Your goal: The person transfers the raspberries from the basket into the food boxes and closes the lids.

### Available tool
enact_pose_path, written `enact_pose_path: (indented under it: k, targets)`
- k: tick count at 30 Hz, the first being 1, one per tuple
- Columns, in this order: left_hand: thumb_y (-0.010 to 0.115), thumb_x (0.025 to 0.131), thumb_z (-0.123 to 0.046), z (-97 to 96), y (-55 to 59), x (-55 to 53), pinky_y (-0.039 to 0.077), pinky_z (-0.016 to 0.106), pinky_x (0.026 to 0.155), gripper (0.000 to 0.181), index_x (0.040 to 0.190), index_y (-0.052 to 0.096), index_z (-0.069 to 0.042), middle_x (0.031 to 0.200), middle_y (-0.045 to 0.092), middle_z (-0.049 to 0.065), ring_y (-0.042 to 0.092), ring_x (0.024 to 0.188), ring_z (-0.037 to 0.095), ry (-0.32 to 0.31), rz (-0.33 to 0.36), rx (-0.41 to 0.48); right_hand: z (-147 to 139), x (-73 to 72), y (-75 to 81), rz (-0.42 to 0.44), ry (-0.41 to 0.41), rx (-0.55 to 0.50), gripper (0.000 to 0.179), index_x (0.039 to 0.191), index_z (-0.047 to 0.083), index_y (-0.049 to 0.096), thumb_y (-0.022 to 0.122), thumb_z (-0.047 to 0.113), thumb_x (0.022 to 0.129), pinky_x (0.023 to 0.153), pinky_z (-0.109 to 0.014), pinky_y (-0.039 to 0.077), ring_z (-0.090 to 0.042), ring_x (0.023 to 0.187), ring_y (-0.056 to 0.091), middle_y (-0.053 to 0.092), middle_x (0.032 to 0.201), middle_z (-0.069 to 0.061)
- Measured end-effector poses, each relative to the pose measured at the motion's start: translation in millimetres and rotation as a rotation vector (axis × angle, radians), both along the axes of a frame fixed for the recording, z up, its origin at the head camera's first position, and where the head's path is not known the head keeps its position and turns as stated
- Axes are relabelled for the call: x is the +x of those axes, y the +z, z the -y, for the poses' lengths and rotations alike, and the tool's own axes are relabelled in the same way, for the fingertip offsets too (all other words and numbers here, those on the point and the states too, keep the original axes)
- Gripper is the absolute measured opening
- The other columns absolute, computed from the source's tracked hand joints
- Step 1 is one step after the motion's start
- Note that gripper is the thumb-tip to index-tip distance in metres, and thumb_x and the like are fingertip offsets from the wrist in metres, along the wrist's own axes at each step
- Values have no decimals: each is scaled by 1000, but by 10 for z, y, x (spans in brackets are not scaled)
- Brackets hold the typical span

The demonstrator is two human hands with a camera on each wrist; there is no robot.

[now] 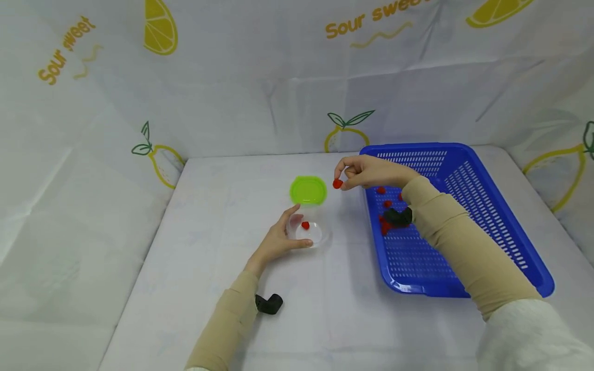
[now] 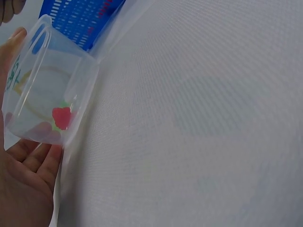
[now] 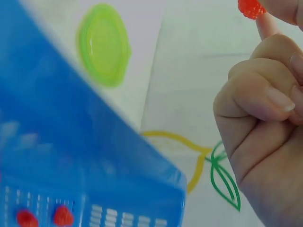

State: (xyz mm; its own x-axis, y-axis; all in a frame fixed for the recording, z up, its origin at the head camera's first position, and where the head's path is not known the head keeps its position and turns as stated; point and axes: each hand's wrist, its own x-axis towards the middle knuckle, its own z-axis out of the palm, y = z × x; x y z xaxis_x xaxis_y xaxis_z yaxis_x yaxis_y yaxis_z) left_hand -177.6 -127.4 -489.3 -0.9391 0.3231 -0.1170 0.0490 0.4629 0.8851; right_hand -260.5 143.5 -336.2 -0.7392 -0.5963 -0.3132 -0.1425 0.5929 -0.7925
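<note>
My left hand (image 1: 277, 239) holds a clear plastic container (image 2: 75, 71) on the table, thumb on the near side and fingers on the far side. One red raspberry (image 1: 305, 225) lies inside it. Between thumb and index finger, my right hand (image 1: 375, 171) pinches another raspberry (image 3: 251, 8) in the air, just left of the blue basket's rim. The other right fingers are curled in. A bright green lid (image 1: 308, 190) lies flat behind the container.
The blue plastic basket (image 1: 381, 252) stands at the right, with several raspberries (image 1: 387, 204) on its left side, partly hidden by the right wrist's black camera. A white cloth with lemon prints hangs behind the table.
</note>
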Motion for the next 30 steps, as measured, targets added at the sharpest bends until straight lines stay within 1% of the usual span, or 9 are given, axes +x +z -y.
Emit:
enact_pose_path:
  k: [4,9,11,15,18,20,23,26,30]
  targets:
    - [81,66,-47,-10,1,20,27,49,113,98,145,24,-36,138,49,-7,31,140,17,5,18,-3,182,-27,-54,5,18,-21,30,112,14,56,67,23,85,47,-22,28,-11,48,27,37,62,2]
    - [80,66,-47,1,7,9,26,50,113,97,145,25,-37,139,49,-7,30,140,18,4,13,-3,395,-68,-114,-11,78,-7,28,111,14,56,65,21,85,46,-22,28,-12,48,28,38,62,1]
    - [80,66,-50,6,2,-4,26,51,113,96,144,24,-39,139,48,-8,29,140,18,1,13,-7,471,-86,-139,-14,106,8,26,110,13,56,64,19,85,45,-21,28,-12,48,29,38,62,2]
    - [79,63,-55,11,-7,-20,25,52,113,97,142,24,-43,140,46,-10,27,141,17,-7,31,-8,598,-118,-216,17,146,35,26,108,12,56,64,17,85,45,-20,28,-11,50,30,38,63,2]
    - [79,63,-56,11,0,-22,27,53,112,99,144,23,-41,142,44,-9,26,142,18,-21,37,-11,655,-130,-291,42,169,65,27,109,10,55,64,16,84,46,-19,28,-10,50,31,39,64,2]
    - [78,64,-55,13,11,-18,28,53,112,100,145,23,-38,143,44,-8,26,142,19,-27,35,-15,681,-135,-340,46,175,86,27,108,9,55,64,15,83,46,-19,29,-10,50,32,39,64,2]
    - [78,65,-54,18,25,-21,27,53,112,99,145,23,-37,143,43,-7,28,141,20,-27,25,-32,704,-147,-405,38,178,114,28,107,8,56,65,15,82,47,-19,30,-10,51,34,40,65,2]
    - [79,65,-53,23,32,-26,27,52,112,97,144,24,-40,145,40,-7,28,141,20,-15,31,-39,722,-146,-454,36,190,127,28,107,8,56,66,14,81,48,-19,31,-10,51,35,40,64,2]
    - [79,65,-53,20,27,-25,29,54,111,95,142,24,-43,149,35,-4,28,141,22,-12,39,-43,736,-115,-508,30,244,138,25,104,8,58,65,11,80,50,-20,30,-11,52,35,38,62,2]
